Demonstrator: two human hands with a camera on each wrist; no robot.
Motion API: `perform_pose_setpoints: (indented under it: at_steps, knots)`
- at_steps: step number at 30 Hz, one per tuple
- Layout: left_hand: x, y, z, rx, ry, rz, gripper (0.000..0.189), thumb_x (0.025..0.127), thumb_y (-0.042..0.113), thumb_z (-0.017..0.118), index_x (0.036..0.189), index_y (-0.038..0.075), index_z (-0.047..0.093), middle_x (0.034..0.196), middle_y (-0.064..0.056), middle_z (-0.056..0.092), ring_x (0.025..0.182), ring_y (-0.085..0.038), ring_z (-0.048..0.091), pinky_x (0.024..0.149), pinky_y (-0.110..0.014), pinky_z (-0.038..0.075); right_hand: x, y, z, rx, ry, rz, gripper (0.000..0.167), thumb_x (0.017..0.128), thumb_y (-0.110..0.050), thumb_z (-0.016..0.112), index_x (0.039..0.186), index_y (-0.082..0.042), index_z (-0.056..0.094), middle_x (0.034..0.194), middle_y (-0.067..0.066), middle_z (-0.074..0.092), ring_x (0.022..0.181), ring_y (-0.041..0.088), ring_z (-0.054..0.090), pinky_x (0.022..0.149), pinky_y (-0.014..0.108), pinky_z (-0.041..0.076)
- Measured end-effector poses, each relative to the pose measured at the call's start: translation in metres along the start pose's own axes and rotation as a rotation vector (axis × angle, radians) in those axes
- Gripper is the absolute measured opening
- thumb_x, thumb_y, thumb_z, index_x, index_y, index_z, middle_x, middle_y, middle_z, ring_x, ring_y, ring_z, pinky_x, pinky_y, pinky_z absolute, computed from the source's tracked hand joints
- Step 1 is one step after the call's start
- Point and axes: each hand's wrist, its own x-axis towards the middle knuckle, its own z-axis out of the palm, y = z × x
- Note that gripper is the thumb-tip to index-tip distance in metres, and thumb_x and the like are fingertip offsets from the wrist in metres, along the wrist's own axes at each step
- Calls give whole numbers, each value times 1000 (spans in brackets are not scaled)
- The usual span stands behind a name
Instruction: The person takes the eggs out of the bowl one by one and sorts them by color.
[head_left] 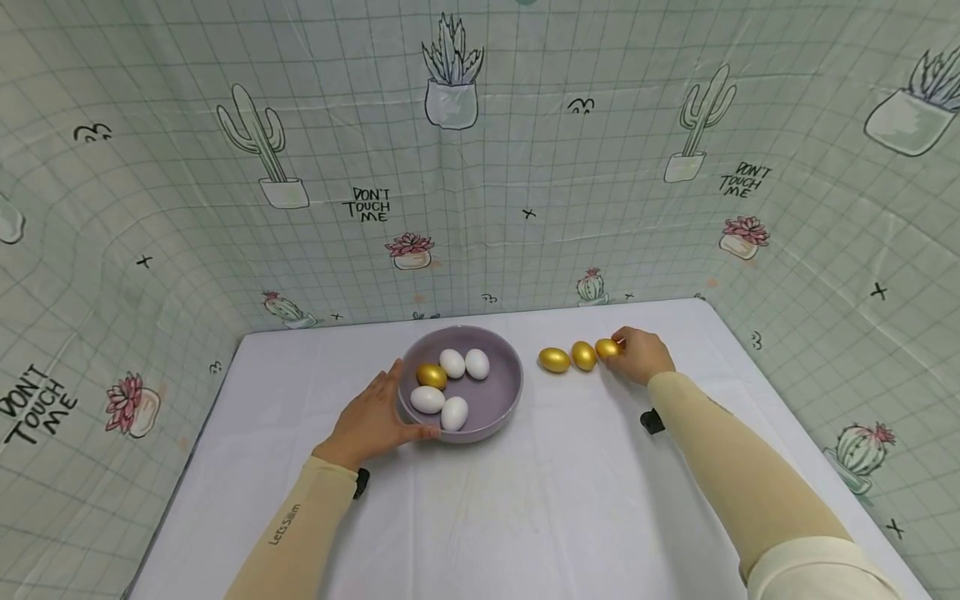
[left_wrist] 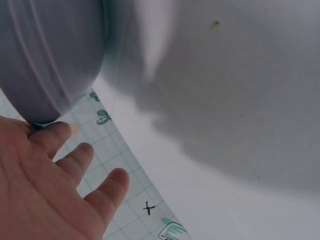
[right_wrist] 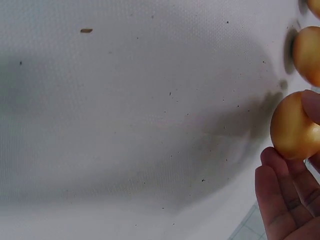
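Note:
A round purple bowl [head_left: 495,400] holds several white eggs [head_left: 452,363] and one golden egg [head_left: 431,376]. My left hand [head_left: 372,423] lies along the bowl's left side, its fingers spread and touching the outer wall, the thumb at the near rim. In the left wrist view three of its fingertips [left_wrist: 80,155] show beside the bowl [left_wrist: 50,55]. To the right of the bowl my right hand [head_left: 639,355] pinches a golden egg [head_left: 607,348] between thumb and fingers; that egg [right_wrist: 290,127] is partly covered by the thumb. Two more golden eggs stand left of it, the nearer one [head_left: 583,356] and the farther one [head_left: 554,360].
A white cloth [head_left: 517,517] covers the table under everything. Behind and at both sides hangs a green-checked curtain [head_left: 487,183] printed with potted cacti. The table's back edge runs just beyond the bowl and the golden eggs.

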Motion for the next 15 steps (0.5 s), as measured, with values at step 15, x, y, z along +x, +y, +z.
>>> perform_pose_setpoints:
  at_steps: [15]
  knots:
    - [0, 0, 0, 8, 3, 1, 132, 69, 79, 71, 160, 5, 9, 159, -22, 28, 147, -38, 23, 111, -57, 30, 4, 6, 7, -8, -22, 3, 48, 91, -23, 70, 127, 7, 57, 118, 26, 64, 107, 41, 60, 96, 56, 44]
